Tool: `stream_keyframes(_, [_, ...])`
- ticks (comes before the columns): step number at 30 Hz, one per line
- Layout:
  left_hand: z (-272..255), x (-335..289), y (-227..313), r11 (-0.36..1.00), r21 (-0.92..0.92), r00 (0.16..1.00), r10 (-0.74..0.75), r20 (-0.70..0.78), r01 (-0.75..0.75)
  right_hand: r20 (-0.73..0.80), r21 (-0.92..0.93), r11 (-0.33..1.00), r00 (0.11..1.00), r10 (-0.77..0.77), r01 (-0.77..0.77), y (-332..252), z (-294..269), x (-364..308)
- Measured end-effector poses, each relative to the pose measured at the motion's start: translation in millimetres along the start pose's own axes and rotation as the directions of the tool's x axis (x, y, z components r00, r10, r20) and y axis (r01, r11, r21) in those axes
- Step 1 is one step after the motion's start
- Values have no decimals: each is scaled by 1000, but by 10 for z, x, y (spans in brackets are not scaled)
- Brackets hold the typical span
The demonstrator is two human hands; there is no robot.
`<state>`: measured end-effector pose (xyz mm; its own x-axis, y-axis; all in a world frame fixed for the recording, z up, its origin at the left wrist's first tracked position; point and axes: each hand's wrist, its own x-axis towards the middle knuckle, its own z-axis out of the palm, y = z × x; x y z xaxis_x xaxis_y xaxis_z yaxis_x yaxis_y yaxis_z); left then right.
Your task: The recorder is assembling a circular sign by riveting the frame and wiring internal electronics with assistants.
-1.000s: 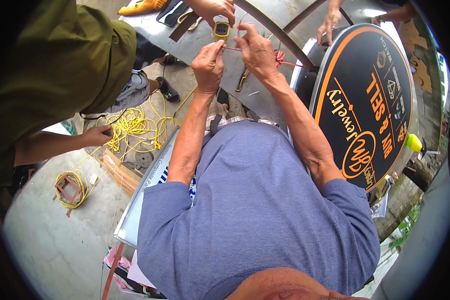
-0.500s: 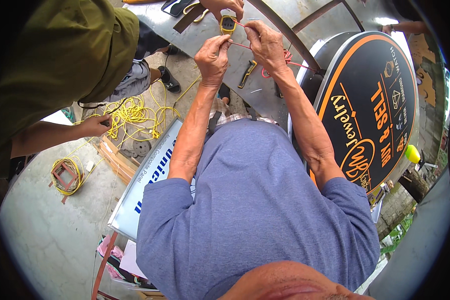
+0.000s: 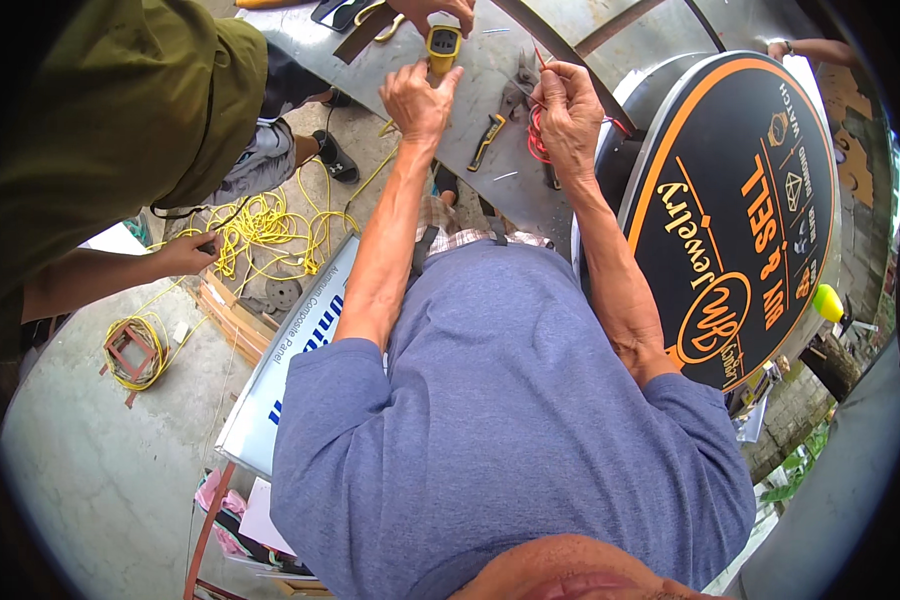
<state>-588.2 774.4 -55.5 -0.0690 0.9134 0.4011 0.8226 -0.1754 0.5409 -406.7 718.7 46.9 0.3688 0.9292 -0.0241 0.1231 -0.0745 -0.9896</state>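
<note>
My left hand is stretched out over a grey metal sheet, its fingers pinched at the lower end of a yellow tester. Another person's hand holds the tester's top from the far side. My right hand is closed on a bundle of thin red wire; one strand runs up past its fingers. Between my hands lie pliers with black and yellow handles.
A big oval black and orange sign leans at the right. A person in an olive shirt stands at the left, a hand on tangled yellow cord. A second cord coil and a white panel lie below.
Both my hands have drifted down in the picture and moved apart. The left one has gone to the yellow tester; the right has drawn the red wire to itself.
</note>
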Motion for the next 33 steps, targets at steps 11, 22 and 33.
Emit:
stream_keyframes(11, [137, -354, 226, 994, -90, 994, 66, 82, -59, 44, 21, 995, 994, -103, 102, -14, -313, -95])
stream_keyframes(22, [175, -427, 371, 996, -58, 991, -65, 115, 72, 59, -25, 996, 995, -80, 82, 21, -327, -141])
stream_keyframes(33, [-694, -466, 816, 948, -215, 970, 241, 10, -233, 115, 30, 997, 991, 73, -77, 45, -144, -120])
